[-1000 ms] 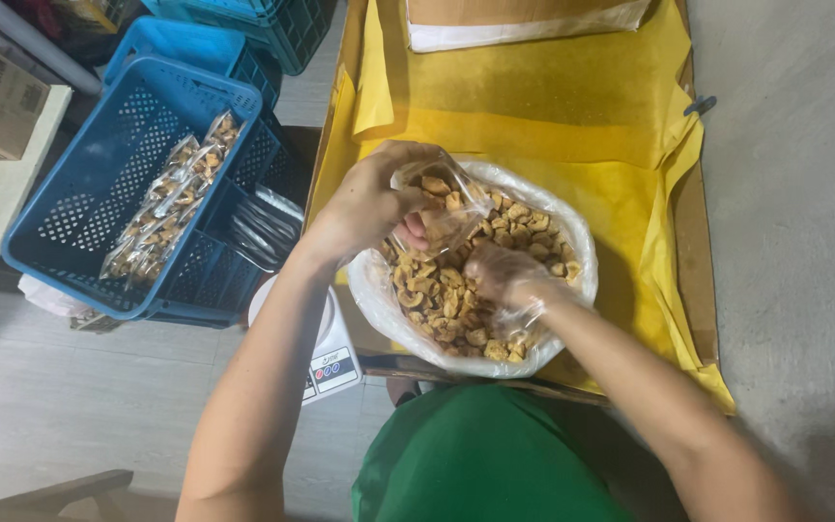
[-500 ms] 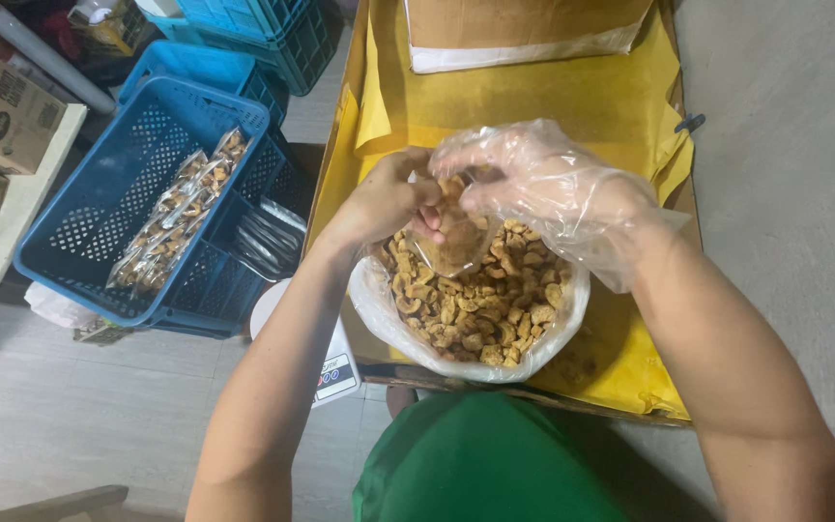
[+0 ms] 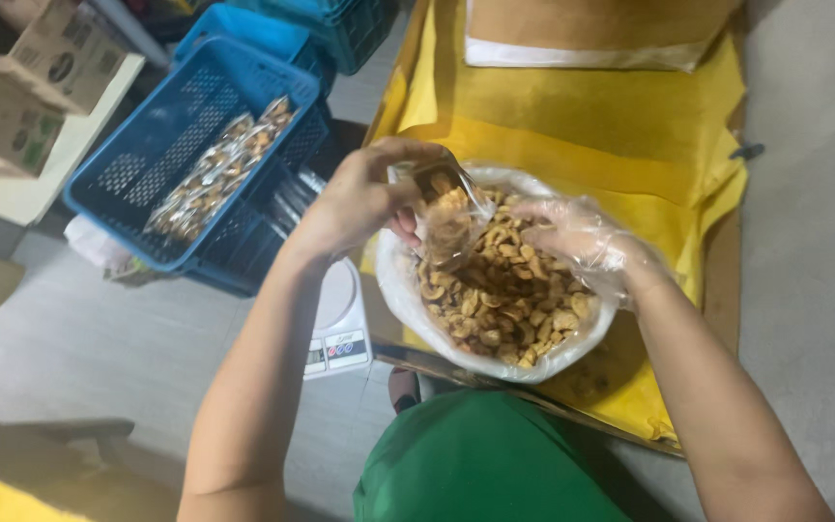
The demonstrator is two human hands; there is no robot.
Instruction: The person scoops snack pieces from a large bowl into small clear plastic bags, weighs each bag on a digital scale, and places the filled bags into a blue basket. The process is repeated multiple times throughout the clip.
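My left hand (image 3: 364, 198) grips a small clear plastic pouch (image 3: 446, 227), part filled with brown fried snack pieces, held over a large clear bag of the same snacks (image 3: 504, 290). My right hand (image 3: 582, 242) wears a loose clear plastic glove and rests low on the snack heap at the bag's right side, fingers spread; whether it holds any pieces I cannot tell. The big bag's white rim (image 3: 393, 290) sits on a yellow sheet (image 3: 572, 126).
A blue slotted crate (image 3: 161, 159) at left holds a row of filled snack pouches (image 3: 215, 169). A white digital scale (image 3: 335, 319) stands below my left forearm. Cardboard boxes (image 3: 21, 87) sit far left, another box (image 3: 591, 29) at the top. Grey floor lies right.
My gloved right hand has dropped from the pouch's mouth down onto the snack heap. The pouch holds more pieces than one second ago. The view has shifted to the left.
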